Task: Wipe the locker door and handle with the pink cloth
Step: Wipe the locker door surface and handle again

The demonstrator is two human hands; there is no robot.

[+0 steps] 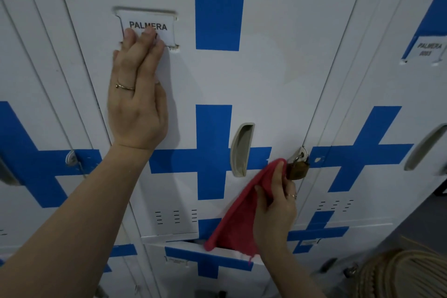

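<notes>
The white locker door [278, 75] with blue cross stripes fills the middle of the view. Its recessed handle [240, 150] sits at centre right, and a brass padlock [298, 169] hangs on the hasp at the door's right edge. My left hand [136, 94] lies flat on the door, fingers together, fingertips over the "PALMERA" name label [150, 25]. My right hand [274, 203] grips the pink cloth [238, 220] and holds its top corner against the padlock, just right of the handle. The rest of the cloth hangs down over the door's lower edge.
Neighbouring lockers stand on both sides, the right one with its own label [427, 49] and handle [425, 147]. A lower locker door [208, 271] stands slightly ajar under the cloth. A woven basket [406, 276] sits at the bottom right.
</notes>
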